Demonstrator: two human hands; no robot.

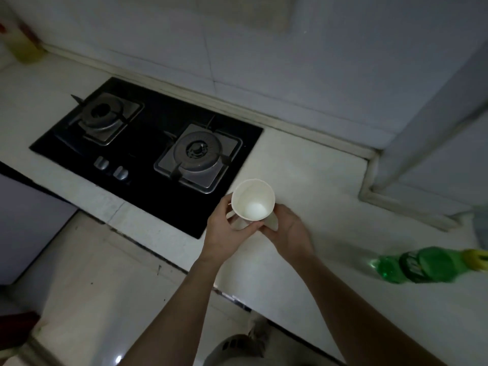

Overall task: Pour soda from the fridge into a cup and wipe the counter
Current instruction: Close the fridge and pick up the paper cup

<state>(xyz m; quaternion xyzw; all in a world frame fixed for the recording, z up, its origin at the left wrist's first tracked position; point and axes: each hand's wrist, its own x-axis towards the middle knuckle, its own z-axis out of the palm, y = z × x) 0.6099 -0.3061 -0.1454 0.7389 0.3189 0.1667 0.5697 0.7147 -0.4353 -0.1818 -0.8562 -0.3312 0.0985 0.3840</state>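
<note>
Left hand: the left hand (224, 228) curls around the lower left side of a white paper cup (253, 200), fingers wrapped under its base, thumb along the side.
Right hand: the right hand (286, 229) closes on the lower right side of the same cup, fingers pressed against a second white paper piece, possibly another cup, just beneath it; which one cannot be told.
Cup: held above the front edge of the pale stone counter (317, 186), mouth tilted toward the camera, inside white and dry.
Soda: a green plastic soda bottle with a yellow cap (425, 264) lies on its side on the counter, well to the right of the hands.
Writing: the bottle has a dark green label, but the lettering is too blurred to read.
Stove: a black glass two-burner gas hob (148, 143) is set into the counter, just left of the cup.
Far corner: a yellowish bottle (22, 46) stands by the wall.
</note>
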